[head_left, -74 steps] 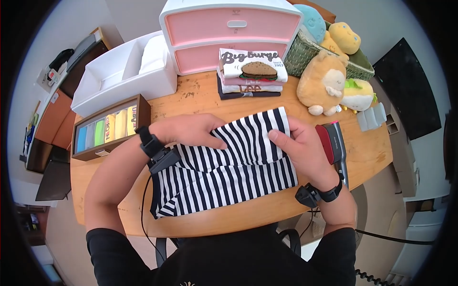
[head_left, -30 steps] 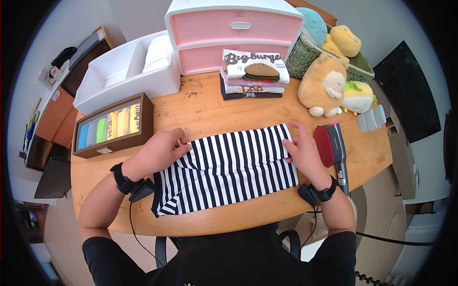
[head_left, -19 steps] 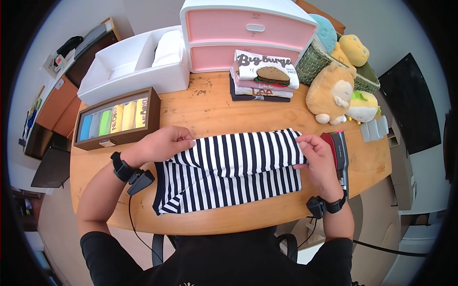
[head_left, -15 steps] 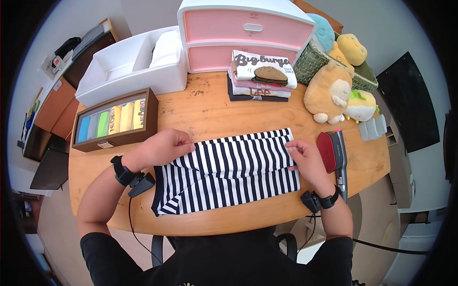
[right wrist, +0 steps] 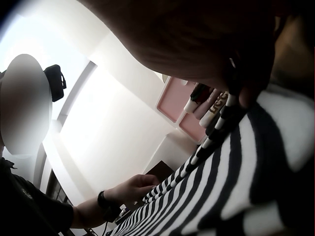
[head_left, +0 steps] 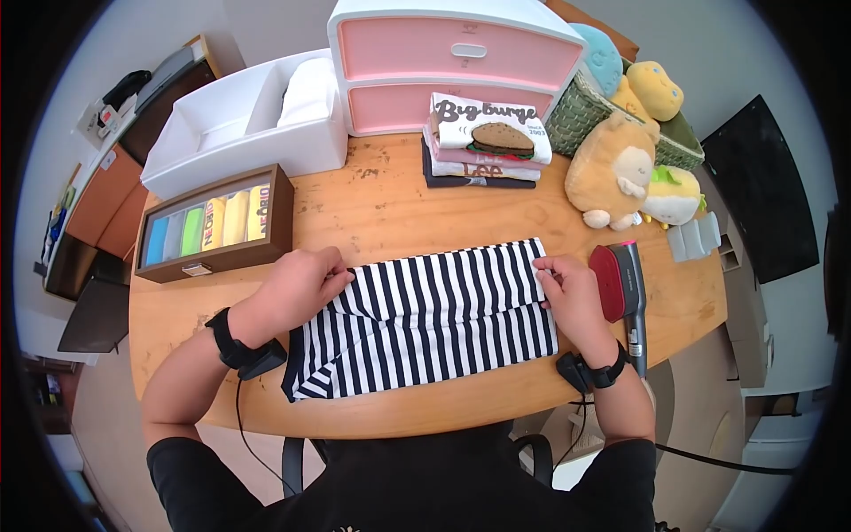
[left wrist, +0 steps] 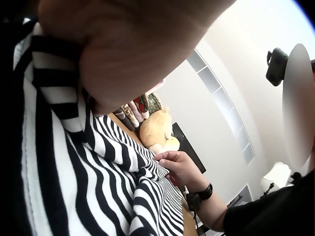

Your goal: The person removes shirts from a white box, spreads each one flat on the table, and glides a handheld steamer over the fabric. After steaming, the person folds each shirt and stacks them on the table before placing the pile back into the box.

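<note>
A black-and-white striped garment [head_left: 425, 319] lies folded on the wooden table, in front of the person. At its upper left corner the left hand [head_left: 297, 288] pinches the fabric edge between thumb and fingers. The right hand [head_left: 572, 293] pinches the upper right edge. In the left wrist view, the striped cloth [left wrist: 108, 172] fills the lower left, with the right hand [left wrist: 180, 169] at its far end. In the right wrist view, the left hand [right wrist: 133, 189] is at the far end of the striped cloth [right wrist: 216, 172].
A red and grey handheld appliance [head_left: 620, 293] lies right of the right hand. Behind stand a stack of folded shirts [head_left: 486, 142], a pink drawer unit [head_left: 390, 49], a white divided bin [head_left: 199, 124], a brown box [head_left: 284, 213], and plush toys [head_left: 612, 173] by a green basket [head_left: 567, 111].
The garment's upper layer, earlier lifted by both hands, now lies flatter. Over the last half second the left hand has shifted slightly left and down; the right hand has barely moved.
</note>
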{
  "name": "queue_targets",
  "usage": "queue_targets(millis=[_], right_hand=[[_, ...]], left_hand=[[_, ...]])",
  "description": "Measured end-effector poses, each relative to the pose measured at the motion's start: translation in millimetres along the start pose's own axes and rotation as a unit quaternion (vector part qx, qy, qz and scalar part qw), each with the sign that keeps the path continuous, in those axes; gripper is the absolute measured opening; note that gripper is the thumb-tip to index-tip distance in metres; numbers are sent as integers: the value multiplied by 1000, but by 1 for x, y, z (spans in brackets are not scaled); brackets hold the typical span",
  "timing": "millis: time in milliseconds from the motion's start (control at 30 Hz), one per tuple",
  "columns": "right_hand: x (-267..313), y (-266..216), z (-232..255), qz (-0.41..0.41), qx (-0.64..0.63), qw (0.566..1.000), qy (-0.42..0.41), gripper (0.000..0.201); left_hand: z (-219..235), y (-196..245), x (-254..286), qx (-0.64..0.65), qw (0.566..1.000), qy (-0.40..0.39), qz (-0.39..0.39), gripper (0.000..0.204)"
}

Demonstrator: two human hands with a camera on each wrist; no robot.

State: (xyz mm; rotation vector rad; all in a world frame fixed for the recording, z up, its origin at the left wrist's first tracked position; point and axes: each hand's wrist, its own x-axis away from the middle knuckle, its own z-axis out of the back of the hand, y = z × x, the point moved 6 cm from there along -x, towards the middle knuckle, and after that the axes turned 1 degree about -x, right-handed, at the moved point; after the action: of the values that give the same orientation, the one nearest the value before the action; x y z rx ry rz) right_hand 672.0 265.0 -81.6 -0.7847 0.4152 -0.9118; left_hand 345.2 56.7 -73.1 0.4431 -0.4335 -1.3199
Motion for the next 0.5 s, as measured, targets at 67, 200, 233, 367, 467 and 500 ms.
queue_targets(millis=[67,200,233,367,467,500], right_hand=[[1,-2,1,1,-9,1000,3,18],[2,-4,2,17,19,1000,11,19],[2,-2,2,15,23,1000,12,19],[1,-3,1,8,24,1000,13,20],[1,-4,1,8,24,1000,16,18],[1,-2,1,15,27,999,18,16]], left_hand=[[-2,-2,5,-27,999,25,-6,20],[-1,-8,13,-66,997,46,-13,17],[-1,-9,16,-76,996,45,-12,16],[5,-10,23,-102,993,48,-23,16],[9,-12,29,-117,990,74,-32,15],[10,-12,30,-128,988,76,-38,14]])
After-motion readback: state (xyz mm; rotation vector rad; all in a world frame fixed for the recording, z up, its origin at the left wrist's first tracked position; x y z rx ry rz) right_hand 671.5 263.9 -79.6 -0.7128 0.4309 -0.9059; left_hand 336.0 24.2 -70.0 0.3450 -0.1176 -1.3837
